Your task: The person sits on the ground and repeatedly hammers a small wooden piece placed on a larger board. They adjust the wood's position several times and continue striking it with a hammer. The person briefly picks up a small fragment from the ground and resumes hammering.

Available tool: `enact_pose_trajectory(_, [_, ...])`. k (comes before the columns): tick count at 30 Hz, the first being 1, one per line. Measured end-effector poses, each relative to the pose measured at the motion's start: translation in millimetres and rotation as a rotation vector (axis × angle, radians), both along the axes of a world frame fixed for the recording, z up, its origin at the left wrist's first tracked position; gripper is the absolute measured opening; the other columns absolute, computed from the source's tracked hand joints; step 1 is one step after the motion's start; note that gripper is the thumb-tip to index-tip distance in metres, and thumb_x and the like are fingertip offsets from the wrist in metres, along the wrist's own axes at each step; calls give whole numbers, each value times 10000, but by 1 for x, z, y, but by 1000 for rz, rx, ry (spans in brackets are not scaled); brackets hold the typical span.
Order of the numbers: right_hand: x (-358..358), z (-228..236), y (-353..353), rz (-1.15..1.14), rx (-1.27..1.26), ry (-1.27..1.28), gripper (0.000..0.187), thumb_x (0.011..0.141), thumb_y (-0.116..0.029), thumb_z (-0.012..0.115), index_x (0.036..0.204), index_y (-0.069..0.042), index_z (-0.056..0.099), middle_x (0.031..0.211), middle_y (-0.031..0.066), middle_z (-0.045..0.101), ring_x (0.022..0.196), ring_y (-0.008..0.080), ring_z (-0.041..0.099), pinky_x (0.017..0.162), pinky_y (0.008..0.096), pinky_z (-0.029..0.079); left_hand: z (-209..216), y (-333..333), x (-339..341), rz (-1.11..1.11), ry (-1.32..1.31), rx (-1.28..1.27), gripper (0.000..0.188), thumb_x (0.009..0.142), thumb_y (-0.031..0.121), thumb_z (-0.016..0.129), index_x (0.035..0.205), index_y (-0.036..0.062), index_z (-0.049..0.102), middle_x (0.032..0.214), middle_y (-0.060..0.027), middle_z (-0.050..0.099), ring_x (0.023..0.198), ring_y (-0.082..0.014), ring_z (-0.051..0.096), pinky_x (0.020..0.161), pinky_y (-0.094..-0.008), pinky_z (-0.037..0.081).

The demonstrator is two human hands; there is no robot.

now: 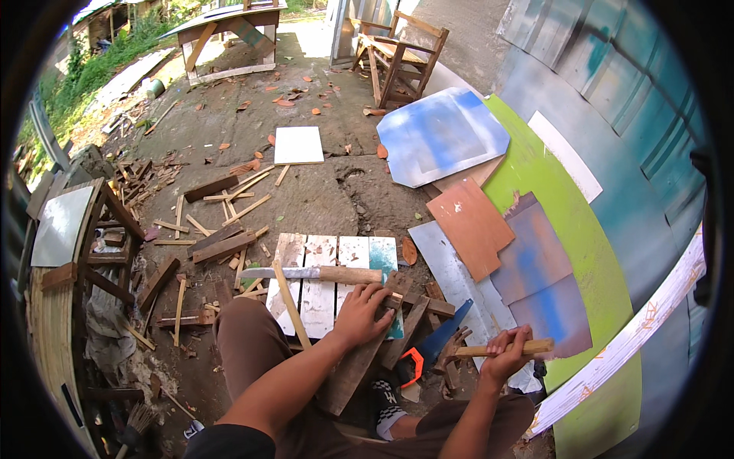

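Note:
My left hand (361, 312) presses down on a dark wooden plank (359, 359) that lies across my legs over a small pallet of white and teal slats (321, 264). My right hand (507, 353) grips the wooden handle of a hammer (505, 349), whose dark claw head sits at the handle's left end near several short dark wood pieces (428, 302). A machete with a wooden handle (313, 273) lies across the pallet just beyond my left hand. A thin wooden stick (290, 306) leans over the slats.
A saw with an orange handle (428, 348) lies by my foot. Painted boards in blue (440, 134), orange-brown (470, 226) and green (550, 191) lie at right. Wood scraps litter the ground at left beside a wooden frame (84, 252). A white square board (298, 145) and chair frames (397, 57) stand farther off.

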State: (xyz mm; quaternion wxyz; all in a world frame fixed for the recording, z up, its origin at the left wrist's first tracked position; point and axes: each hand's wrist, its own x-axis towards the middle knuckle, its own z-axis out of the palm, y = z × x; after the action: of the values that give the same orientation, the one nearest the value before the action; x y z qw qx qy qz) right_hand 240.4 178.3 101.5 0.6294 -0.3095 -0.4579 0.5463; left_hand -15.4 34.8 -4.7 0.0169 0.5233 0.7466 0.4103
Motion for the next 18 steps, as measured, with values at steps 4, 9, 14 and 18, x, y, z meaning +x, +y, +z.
enact_pose_trajectory(4, [-41, 84, -9, 178, -91, 75, 361, 1130, -346, 532, 875, -92, 512, 526, -30, 313, 401, 87, 301, 381, 268, 304, -4, 0, -4, -46, -90, 6, 390, 963, 216, 724, 1316, 84, 625, 1328, -160, 594, 1245, -394, 548, 1079, -488, 461])
enact_pose_trajectory(9, [-122, 98, 8, 379, -267, -117, 358, 1114, -350, 570, 876, -87, 521, 529, -15, 334, 378, 114, 342, 380, 296, 329, -10, -1, -6, -80, -133, 52, 378, 973, 189, 707, 1322, 75, 618, 1335, -176, 588, 1261, -402, 541, 1100, -477, 450])
enact_pose_trajectory(14, [-189, 73, 37, 390, -297, -278, 350, 1097, -353, 591, 864, -104, 512, 527, -21, 362, 374, 116, 359, 366, 314, 347, -16, 0, -8, -60, -186, 96, 437, 968, 181, 708, 1363, 39, 587, 1355, -187, 580, 1268, -407, 533, 1103, -473, 446])
enact_pose_trajectory(18, [-217, 60, 49, 329, -285, -330, 422, 1091, -372, 618, 803, -87, 501, 521, -15, 374, 362, 108, 381, 356, 312, 341, -20, 0, -10, -80, -175, 136, 483, 963, 187, 704, 1403, 38, 570, 1365, -177, 576, 1253, -394, 535, 1079, -475, 449])
